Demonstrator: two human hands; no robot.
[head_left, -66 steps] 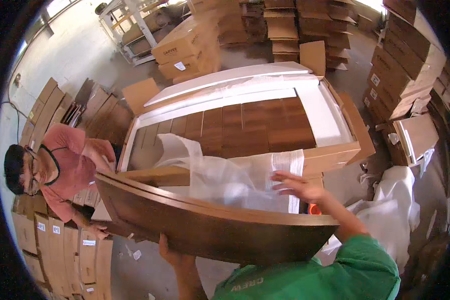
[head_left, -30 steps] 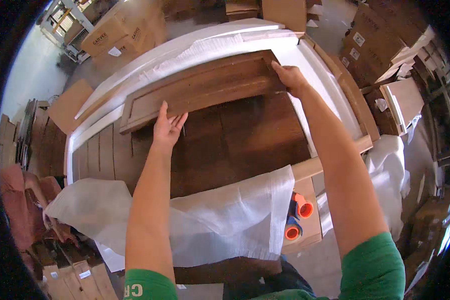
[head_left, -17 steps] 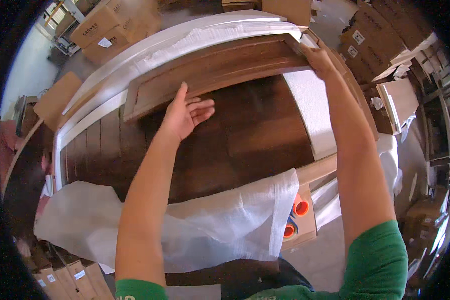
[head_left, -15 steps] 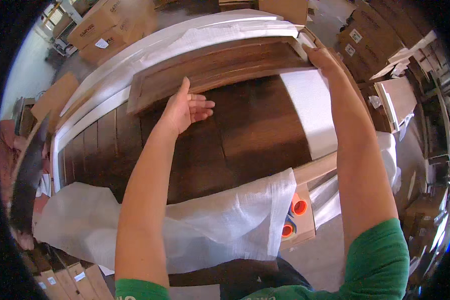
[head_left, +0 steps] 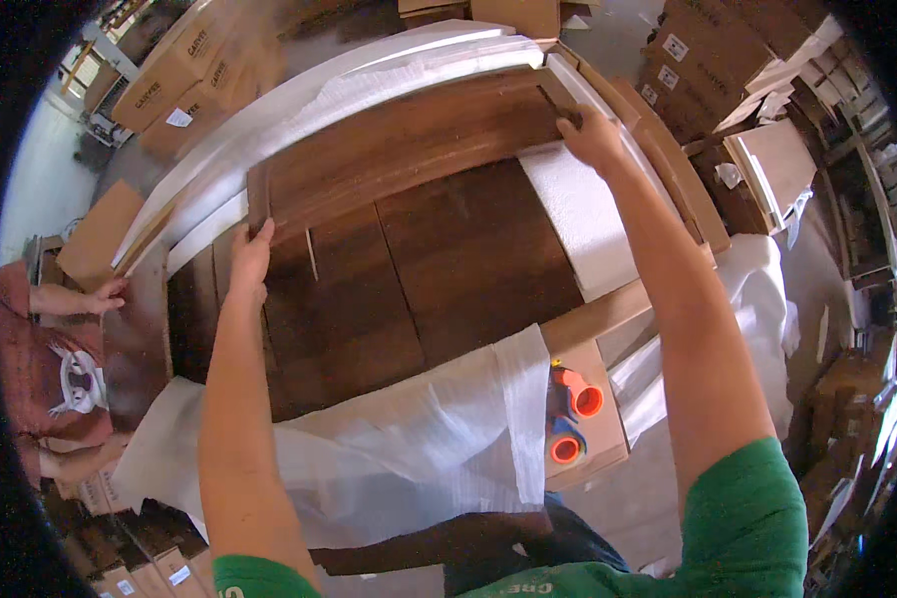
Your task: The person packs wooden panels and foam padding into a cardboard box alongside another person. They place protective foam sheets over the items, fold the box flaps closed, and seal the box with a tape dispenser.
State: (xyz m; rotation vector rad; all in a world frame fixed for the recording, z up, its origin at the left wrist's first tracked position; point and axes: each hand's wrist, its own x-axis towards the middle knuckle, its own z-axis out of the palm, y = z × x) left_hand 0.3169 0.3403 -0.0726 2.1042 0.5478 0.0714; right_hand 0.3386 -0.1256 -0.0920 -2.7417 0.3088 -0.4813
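A long dark brown wooden panel (head_left: 409, 149) with a raised frame edge spans between my two hands. My left hand (head_left: 251, 257) is closed on its left end. Around the right end my right hand (head_left: 593, 138) is closed, with the thumb on the near side. Below the panel, wider dark brown boards (head_left: 448, 269) lie inside a large open carton lined with white foam (head_left: 578, 214). A sheet of translucent white foam wrap (head_left: 409, 439) drapes over the carton's near side.
Two orange-cored tape dispensers (head_left: 578, 409) rest on cardboard at the near right. At the left, a co-worker in a red shirt (head_left: 55, 349) stands by the carton's end. Stacked brown cartons (head_left: 194, 70) stand far left, and more cartons (head_left: 713, 65) far right.
My left hand has moved left and closed on the panel's left end; before, it was open. The panel has shifted slightly left. The co-worker's arms now show more clearly.
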